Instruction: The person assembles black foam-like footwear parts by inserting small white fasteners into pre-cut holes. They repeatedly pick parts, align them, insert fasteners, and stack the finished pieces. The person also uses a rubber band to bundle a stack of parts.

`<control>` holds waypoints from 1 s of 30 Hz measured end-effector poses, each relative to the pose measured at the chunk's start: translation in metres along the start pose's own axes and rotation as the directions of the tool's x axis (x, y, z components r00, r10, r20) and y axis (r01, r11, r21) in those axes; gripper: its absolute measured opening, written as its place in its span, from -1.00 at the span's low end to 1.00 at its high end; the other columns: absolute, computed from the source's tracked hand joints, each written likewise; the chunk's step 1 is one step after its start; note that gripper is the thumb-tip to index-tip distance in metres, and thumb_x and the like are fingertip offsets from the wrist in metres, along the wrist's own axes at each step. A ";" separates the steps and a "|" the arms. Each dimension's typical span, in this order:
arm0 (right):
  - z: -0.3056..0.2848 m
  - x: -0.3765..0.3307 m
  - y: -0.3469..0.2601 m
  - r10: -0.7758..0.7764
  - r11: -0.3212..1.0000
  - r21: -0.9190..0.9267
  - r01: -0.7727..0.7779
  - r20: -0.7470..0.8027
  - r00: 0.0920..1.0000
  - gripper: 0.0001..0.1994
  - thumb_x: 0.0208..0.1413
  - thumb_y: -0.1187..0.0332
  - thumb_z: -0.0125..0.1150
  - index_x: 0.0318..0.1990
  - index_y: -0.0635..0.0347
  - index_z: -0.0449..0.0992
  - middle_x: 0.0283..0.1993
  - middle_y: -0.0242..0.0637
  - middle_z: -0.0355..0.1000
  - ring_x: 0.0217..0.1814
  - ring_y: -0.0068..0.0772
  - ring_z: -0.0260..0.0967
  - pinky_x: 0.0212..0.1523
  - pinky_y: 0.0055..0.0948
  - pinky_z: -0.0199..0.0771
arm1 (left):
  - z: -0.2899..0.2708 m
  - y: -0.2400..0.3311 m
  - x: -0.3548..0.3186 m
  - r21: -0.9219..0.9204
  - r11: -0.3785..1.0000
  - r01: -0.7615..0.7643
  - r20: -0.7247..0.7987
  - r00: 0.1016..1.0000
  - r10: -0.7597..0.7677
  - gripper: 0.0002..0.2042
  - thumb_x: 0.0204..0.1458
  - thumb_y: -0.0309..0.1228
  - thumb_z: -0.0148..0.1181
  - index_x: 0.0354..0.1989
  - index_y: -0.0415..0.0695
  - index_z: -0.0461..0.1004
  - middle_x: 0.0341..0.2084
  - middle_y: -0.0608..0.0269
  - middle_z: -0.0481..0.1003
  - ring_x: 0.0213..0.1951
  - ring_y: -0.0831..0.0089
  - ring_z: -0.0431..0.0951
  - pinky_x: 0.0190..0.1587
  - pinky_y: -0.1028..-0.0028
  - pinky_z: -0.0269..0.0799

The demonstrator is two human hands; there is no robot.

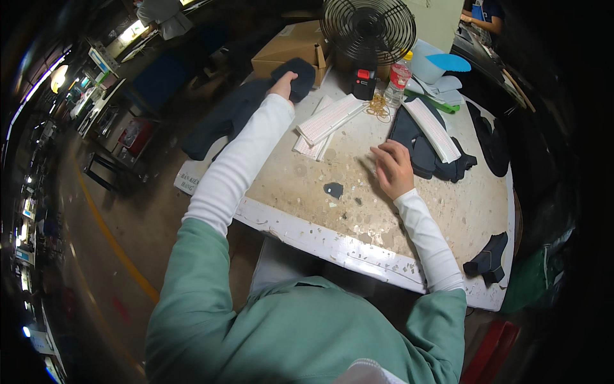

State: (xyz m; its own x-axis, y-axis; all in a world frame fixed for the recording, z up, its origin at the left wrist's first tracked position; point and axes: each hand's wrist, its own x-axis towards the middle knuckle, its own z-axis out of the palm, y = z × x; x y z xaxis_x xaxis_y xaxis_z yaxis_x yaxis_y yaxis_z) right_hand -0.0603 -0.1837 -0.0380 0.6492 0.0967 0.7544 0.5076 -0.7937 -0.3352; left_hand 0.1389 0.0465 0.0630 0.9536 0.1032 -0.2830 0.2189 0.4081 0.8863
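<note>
At the far left of the table, my left hand point(283, 87) is closed on a dark, flat cut piece point(299, 75) with a rounded end, thumb on top. Just below it lie more dark cut pieces point(233, 114), long and curved, along the table's left edge. My right hand point(393, 169) hovers over or rests on the worn tabletop point(307, 185); which of the two I cannot tell. Its fingers are loosely bent and apart, with nothing seen in them. Right beside it is a stack of dark cut pieces point(419, 144) with a white printed strip bundle point(432, 130) on top.
More printed strips point(329, 121) lie mid-table. Behind them are a black-and-red device point(364, 83), rubber bands point(378, 107), a bottle point(399, 80), a fan point(368, 29) and a cardboard box point(291, 51). Dark pieces point(488, 259) sit at the near right corner.
</note>
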 end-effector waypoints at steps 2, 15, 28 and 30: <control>0.000 0.002 -0.001 0.097 0.988 0.123 -0.094 -0.023 0.995 -0.60 0.00 0.53 0.18 0.06 0.15 0.47 -0.01 -0.17 0.37 0.12 -0.14 0.31 0.10 -0.33 0.33 | -0.007 0.001 -0.018 0.034 0.985 -0.170 0.073 0.983 0.167 -0.47 -0.24 -0.32 0.43 -0.03 -0.16 0.44 -0.12 0.19 0.51 -0.06 0.45 0.49 -0.06 0.52 0.40; -0.011 -0.013 -0.003 0.517 0.610 0.614 -0.501 0.171 0.839 -0.56 0.38 0.18 -0.18 0.29 0.21 0.25 0.01 -0.25 0.43 0.12 -0.50 0.29 0.21 -0.52 0.18 | -0.037 -0.120 -0.076 0.359 0.595 -0.719 0.895 0.447 0.000 -0.31 -0.22 -0.48 0.43 0.15 -0.22 0.23 -0.06 0.20 0.43 0.01 0.44 0.44 0.13 0.45 0.32; -0.009 0.003 -0.029 0.221 0.968 0.104 -0.230 0.097 0.971 -0.54 0.25 0.17 -0.02 0.27 0.07 0.32 0.35 -0.16 0.15 0.47 0.02 -0.07 0.38 -0.17 -0.06 | -0.035 -0.122 -0.070 0.143 0.714 -0.685 0.931 0.337 0.137 0.03 -0.32 -0.25 0.54 0.35 -0.22 0.00 0.16 -0.04 0.25 0.18 0.24 0.33 0.21 0.35 0.26; -0.008 0.009 -0.035 0.202 0.978 0.012 -0.208 0.185 0.962 -0.59 0.22 0.19 0.04 0.20 0.02 0.41 0.35 -0.19 0.18 0.47 0.03 -0.08 0.38 -0.11 -0.05 | -0.036 -0.124 -0.066 0.138 0.681 -0.719 0.933 0.324 0.154 0.03 -0.31 -0.27 0.54 0.35 -0.23 -0.01 0.15 -0.05 0.27 0.18 0.24 0.34 0.22 0.35 0.26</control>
State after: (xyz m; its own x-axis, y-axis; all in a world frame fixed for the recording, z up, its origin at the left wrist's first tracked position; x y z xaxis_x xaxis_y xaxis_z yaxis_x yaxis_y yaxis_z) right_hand -0.0764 -0.1598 -0.0147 0.8317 0.0440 0.5534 0.3687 -0.7891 -0.4913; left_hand 0.0411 0.0221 -0.0412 0.5361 -0.7503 0.3869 -0.5085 0.0789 0.8575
